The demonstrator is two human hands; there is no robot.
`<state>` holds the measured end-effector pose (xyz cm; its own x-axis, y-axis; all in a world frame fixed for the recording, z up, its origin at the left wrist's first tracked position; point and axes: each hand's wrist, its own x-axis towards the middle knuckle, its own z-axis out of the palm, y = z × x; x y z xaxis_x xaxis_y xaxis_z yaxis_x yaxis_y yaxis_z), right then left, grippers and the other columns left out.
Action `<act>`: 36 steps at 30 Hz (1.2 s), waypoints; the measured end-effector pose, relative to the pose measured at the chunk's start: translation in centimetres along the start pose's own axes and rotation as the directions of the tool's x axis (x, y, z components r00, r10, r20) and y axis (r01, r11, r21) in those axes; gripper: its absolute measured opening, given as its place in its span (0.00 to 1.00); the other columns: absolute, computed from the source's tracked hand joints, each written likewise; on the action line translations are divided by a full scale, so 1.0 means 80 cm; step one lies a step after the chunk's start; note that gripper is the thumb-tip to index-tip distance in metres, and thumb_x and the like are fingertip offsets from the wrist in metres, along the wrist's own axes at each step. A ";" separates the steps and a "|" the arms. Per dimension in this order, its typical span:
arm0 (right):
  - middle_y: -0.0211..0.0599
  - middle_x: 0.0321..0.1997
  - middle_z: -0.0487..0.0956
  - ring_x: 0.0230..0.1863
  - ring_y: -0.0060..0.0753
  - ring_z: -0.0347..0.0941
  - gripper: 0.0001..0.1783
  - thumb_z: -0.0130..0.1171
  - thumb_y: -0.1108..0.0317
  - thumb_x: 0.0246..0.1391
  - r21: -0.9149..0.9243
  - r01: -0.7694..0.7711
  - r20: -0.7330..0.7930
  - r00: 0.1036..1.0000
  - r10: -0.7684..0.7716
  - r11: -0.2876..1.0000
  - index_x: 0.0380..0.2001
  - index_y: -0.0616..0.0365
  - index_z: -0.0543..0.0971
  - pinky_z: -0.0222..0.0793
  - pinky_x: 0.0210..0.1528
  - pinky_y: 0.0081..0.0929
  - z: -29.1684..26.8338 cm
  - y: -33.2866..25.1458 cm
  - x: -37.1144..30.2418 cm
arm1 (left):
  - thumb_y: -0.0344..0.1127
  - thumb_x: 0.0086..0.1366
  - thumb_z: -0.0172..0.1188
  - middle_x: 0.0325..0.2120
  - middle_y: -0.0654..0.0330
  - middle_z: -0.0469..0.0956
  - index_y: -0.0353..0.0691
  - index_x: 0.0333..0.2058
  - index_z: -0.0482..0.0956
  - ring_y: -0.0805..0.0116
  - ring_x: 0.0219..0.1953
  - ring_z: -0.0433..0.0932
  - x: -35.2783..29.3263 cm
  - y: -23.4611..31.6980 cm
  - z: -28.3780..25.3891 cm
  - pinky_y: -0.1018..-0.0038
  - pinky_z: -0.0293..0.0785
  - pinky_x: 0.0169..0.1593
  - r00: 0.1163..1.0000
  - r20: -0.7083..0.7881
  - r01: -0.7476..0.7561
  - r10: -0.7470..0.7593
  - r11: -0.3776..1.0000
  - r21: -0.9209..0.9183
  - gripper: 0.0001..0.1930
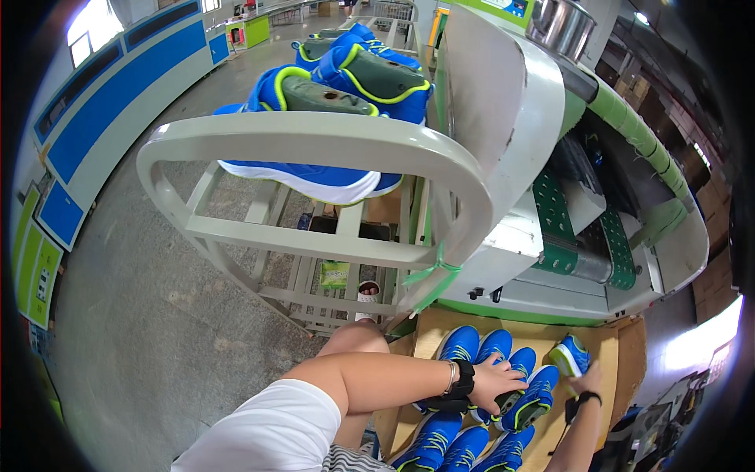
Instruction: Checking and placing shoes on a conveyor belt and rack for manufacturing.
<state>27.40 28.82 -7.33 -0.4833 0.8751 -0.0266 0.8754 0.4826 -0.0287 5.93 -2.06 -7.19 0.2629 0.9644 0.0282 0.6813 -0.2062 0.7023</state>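
Note:
Blue sports shoes with yellow-green trim lie close together in a shallow cardboard-coloured tray [605, 342] at the lower right. My left hand [497, 383] reaches across them, fingers spread over a blue shoe [522, 360] in the back row and touching it around its opening. Beside it lies another blue shoe [539, 389], with a dark green form inside. My right hand [586, 380] grips a single blue shoe [570, 354], tilted with its pale sole to the left, near the tray's right side; some fingers are hidden. Several more shoes [464, 450] make up a nearer row.
A cream metal rack [314, 126] on the left holds several blue shoes [330, 94]. Right of it stands a white machine [495, 94] with a perforated green belt [554, 216]. A metal pot [560, 31] sits on top. Blue-and-white cabinets [130, 86] line the far left.

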 end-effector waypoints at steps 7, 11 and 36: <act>0.51 0.42 0.73 0.44 0.46 0.71 0.41 0.74 0.66 0.30 0.529 -0.158 -0.186 0.937 0.295 0.834 0.48 0.66 0.64 0.67 0.49 0.36 0.047 0.095 -0.102 | 0.52 0.55 0.62 0.61 0.51 0.63 0.44 0.64 0.58 0.51 0.61 0.61 0.024 -0.003 -0.001 0.45 0.49 0.62 0.998 -0.031 -0.050 0.046 0.990 -0.130 0.40; 0.46 0.48 0.71 0.46 0.36 0.70 0.40 0.71 0.69 0.40 0.443 0.108 -0.490 0.861 0.140 0.890 0.54 0.64 0.60 0.69 0.48 0.37 -0.046 -0.018 -0.196 | 0.59 0.67 0.50 0.52 0.48 0.72 0.38 0.61 0.60 0.51 0.51 0.73 0.021 -0.006 0.008 0.59 0.70 0.52 0.884 -0.462 -0.169 -0.065 0.878 -0.448 0.34; 0.45 0.62 0.63 0.60 0.37 0.62 0.46 0.58 0.81 0.48 0.959 -0.209 0.129 0.922 0.366 0.190 0.68 0.57 0.47 0.59 0.62 0.31 0.023 -0.088 -0.440 | 0.59 0.67 0.48 0.48 0.55 0.75 0.38 0.54 0.68 0.60 0.47 0.76 0.048 -0.010 -0.126 0.71 0.76 0.44 0.831 -0.497 -0.555 -0.252 -0.295 -0.778 0.30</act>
<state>38.23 -5.46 -8.04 -0.1268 0.9783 -0.1636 0.2552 -0.1272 -0.9585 -0.48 3.43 -0.47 -0.2924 0.9352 0.1997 -0.8783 -0.3452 0.3307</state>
